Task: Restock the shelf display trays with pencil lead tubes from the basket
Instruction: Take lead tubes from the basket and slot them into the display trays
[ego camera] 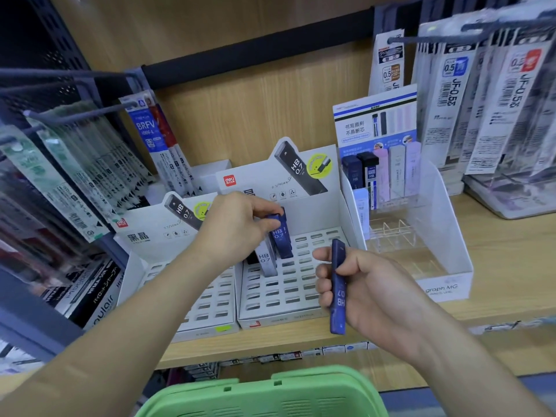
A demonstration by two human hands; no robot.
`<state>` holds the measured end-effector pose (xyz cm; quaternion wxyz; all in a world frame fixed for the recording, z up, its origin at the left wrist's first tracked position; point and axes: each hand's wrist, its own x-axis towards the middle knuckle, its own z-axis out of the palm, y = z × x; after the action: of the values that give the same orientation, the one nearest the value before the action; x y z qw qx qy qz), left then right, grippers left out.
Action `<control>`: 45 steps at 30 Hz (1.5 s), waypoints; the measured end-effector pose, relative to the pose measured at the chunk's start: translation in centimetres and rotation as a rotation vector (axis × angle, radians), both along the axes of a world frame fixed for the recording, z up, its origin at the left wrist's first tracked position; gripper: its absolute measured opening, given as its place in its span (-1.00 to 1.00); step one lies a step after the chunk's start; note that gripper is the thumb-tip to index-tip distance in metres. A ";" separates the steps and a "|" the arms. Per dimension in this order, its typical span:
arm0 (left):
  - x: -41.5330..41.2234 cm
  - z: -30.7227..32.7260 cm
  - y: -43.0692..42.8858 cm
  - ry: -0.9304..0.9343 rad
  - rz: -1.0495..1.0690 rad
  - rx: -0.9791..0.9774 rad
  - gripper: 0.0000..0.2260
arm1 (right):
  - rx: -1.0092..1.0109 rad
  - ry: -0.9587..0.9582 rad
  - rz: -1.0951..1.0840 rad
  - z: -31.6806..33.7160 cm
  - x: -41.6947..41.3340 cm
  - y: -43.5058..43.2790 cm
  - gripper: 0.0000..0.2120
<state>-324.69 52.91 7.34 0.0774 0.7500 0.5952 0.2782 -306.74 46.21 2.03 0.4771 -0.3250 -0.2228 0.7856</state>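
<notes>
Shelf point(496, 251) of pale wood, stationery racks around it, carries two slotted trays. Two blue lead tubes show. Your left hand point(237, 224) pinches the first tube point(281, 239), upright and leaning back, in the right tray point(285, 293) beside one grey tube point(266, 260). The grip of your right hand point(370, 293) is clamped on the second tube point(337, 293), upright, label inverted, over that tray's front.

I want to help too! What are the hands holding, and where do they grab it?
Left hand pinches a blue lead tube by its top end. Right hand grips a second blue tube around its middle.
</notes>
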 end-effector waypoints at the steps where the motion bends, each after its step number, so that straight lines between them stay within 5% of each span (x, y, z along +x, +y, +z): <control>1: 0.0 0.0 0.0 0.035 -0.015 -0.008 -0.85 | 0.005 -0.006 -0.012 0.1 -0.1 0.0 -0.70; 4: 0.3 -0.3 0.3 0.154 -0.076 0.009 -0.84 | 0.045 -0.050 -0.051 0.3 -0.2 -0.2 -0.74; 13: 1.6 -1.4 -0.7 0.128 0.095 0.200 -0.90 | 0.113 -0.076 -0.105 0.2 -0.2 -0.1 -0.83; 15: 1.4 -1.2 -2.2 -0.050 0.085 0.187 -0.86 | 0.124 -0.053 -0.139 0.2 -0.2 -0.1 -0.78; 20: 1.0 -0.9 -6.7 -0.603 -0.004 -0.251 -0.90 | 0.128 -0.045 -0.200 0.1 -0.3 -0.1 -0.70; 25: 0.0 -2.0 -7.8 -0.825 -0.013 -0.287 -0.87 | 0.167 -0.154 -0.199 0.1 -0.6 -0.3 -0.80; 30: -0.4 -0.6 -7.4 -0.744 0.062 -0.102 -0.85 | 0.452 -0.871 -0.236 -0.7 -0.7 -0.3 -0.85; 35: -0.6 1.4 -4.9 -0.476 0.104 0.124 -0.84 | 0.879 -1.544 -0.118 -1.5 -0.3 -0.7 -0.75; 39: 0.3 0.8 -3.6 -0.172 0.059 0.167 -0.90 | 0.976 -1.701 0.099 -1.8 -1.2 -1.3 -0.66; 45: -0.1 -0.3 -2.7 0.078 -0.038 0.153 -0.85 | 0.973 -1.810 0.134 -2.2 -1.2 -1.2 -0.61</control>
<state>-324.75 50.21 7.00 0.0020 0.7750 0.5605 0.2918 -307.96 44.98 -0.17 0.1657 -0.5537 -0.8104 0.0962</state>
